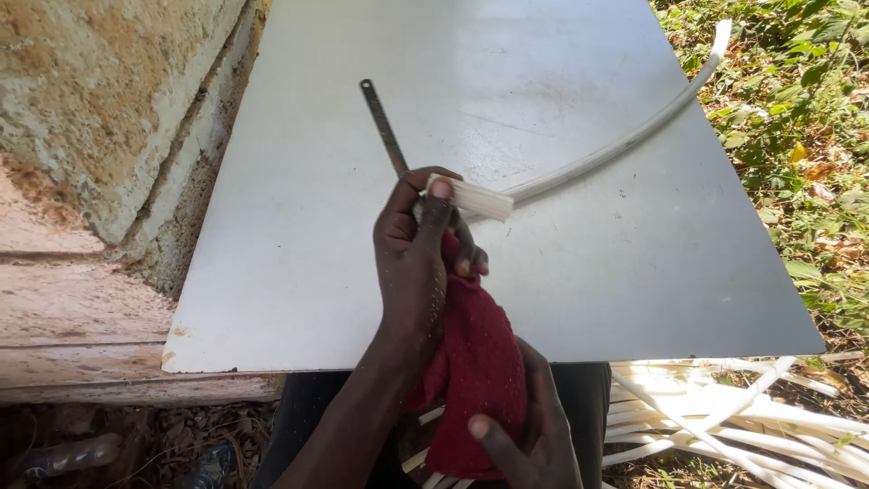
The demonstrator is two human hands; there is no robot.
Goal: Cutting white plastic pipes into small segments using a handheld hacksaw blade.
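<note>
Single view, head-worn camera. It looks steeply down and forward over the person's own arms onto a white board (543,254) whose near edge crosses the lower frame. Range is close: the left hand (412,263) and right hand (534,435) fill the lower centre. The rough wall (100,109) bounds the left edge, and leafy ground (797,109) the right. No second view shares the scene.

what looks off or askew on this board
The white strip curves across the white board and overhangs its far right edge. The metal ruler lies slanted beside the left hand.
</note>
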